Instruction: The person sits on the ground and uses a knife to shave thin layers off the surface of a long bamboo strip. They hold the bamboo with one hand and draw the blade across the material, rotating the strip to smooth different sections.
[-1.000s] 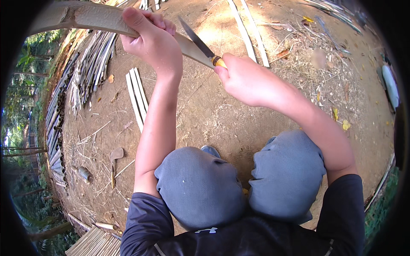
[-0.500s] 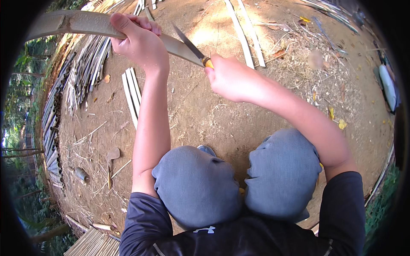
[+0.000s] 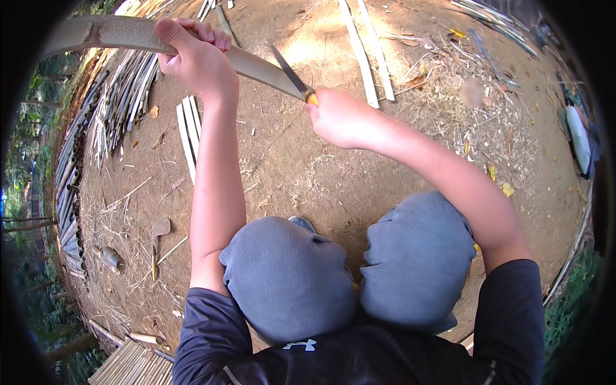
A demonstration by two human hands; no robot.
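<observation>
A long pale bamboo strip (image 3: 128,33) with a raised node crosses the upper left and slants down toward the middle. My left hand (image 3: 199,61) is wrapped around it, thumb on top and fingers over the far edge. In my right hand (image 3: 343,119) is a knife (image 3: 290,72) with a dark blade and a yellow-orange handle. Its blade points up and to the left, at the near end of the bamboo strip; I cannot tell whether the edge touches it. The right fist hides most of the handle and may cover the strip's tip.
Split white strips (image 3: 359,51) lie on the dirt ahead, with shorter ones (image 3: 189,128) by my left forearm. Bundled bamboo poles (image 3: 125,96) line the left side. A small trowel-like tool (image 3: 158,237) and a grey cylinder (image 3: 112,258) rest at lower left. Shavings (image 3: 462,96) litter the right.
The whole scene has shifted slightly left in the view. Both hands keep their grips on the bamboo strip and knife, and the blade sits slightly farther from my left hand.
</observation>
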